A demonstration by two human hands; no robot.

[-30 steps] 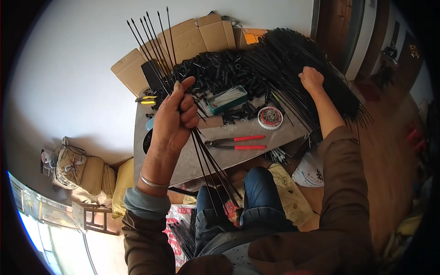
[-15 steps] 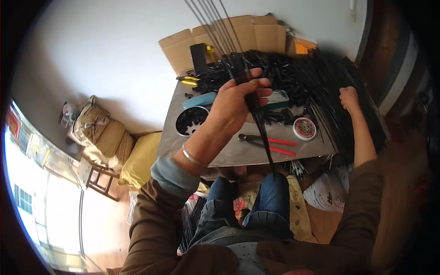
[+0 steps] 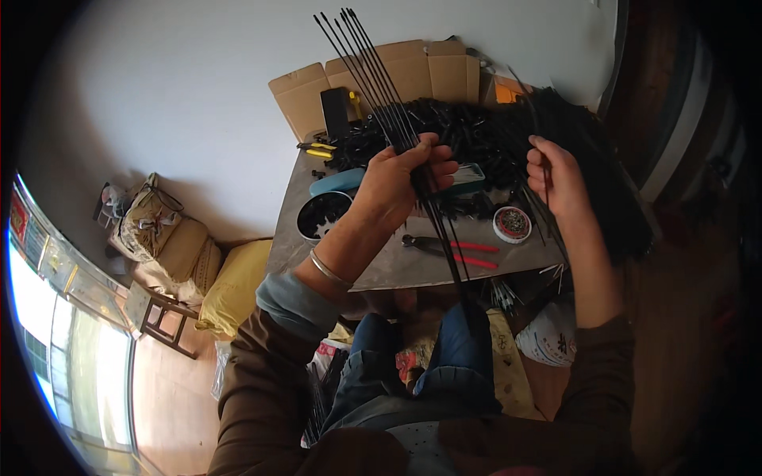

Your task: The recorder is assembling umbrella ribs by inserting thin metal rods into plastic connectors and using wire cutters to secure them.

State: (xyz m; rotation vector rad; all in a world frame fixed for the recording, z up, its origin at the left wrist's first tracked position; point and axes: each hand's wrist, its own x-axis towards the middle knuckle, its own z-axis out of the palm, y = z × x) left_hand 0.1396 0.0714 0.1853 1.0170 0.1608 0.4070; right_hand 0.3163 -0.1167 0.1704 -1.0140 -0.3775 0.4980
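Left thumb [image 3: 414, 157] and fingers [image 3: 443, 168] sandwich black rods [image 3: 402, 131]; right fingers [image 3: 536, 170] close around another rod [image 3: 531, 105].

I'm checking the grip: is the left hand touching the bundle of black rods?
Touching: the head view shows the left hand holding the black rods, its thumb across them.

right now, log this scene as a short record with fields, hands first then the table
left hand: holds a fanned bundle of thin black rods, thumb pressed on it
right hand: closed around at least one thin black rod
tool near table edge: red-handled pliers, partly behind the bundle
small container: round white-and-red dish holding small metallic pieces
stock at right: heap of black rods
backdrop: cardboard sheet standing against white wall
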